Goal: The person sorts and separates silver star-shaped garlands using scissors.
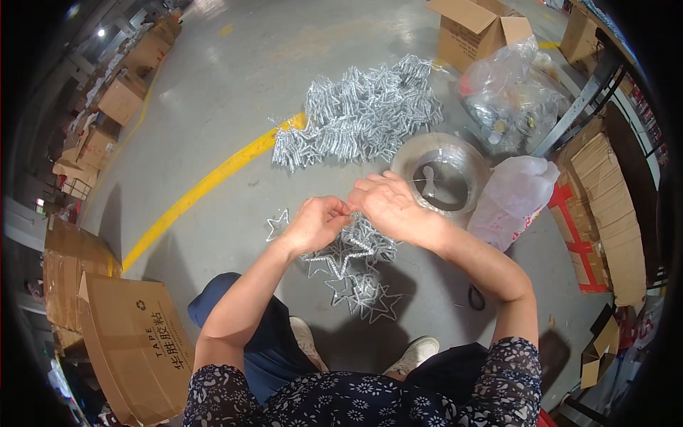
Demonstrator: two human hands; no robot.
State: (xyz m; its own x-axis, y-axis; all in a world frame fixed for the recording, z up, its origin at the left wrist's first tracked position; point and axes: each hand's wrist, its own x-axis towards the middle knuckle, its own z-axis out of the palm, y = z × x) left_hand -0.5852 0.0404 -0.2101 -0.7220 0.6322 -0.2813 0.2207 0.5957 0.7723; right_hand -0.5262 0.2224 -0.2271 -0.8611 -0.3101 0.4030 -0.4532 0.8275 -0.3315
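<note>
My left hand (321, 222) and my right hand (390, 204) meet in front of me, fingertips pinched close together. Whatever lies between the fingers is too small and too covered to make out. Directly below them is a cluster of silver tinsel stars (341, 255), partly hidden by the hands. More silver star outlines (379, 304) spread from it toward my feet, and a single star (278, 225) is to the left of my left hand. Just beyond my right hand lies a coil of clear, shiny strand (469, 160), with a small whitish piece (428, 181) inside its ring.
A large heap of silver tinsel pieces (363, 110) lies farther out, across a yellow floor line (213, 176). To the right are a white plastic bag (514, 192), a clear filled bag (509, 92) and an open carton (473, 35). A brown carton (135, 341) stands at my left.
</note>
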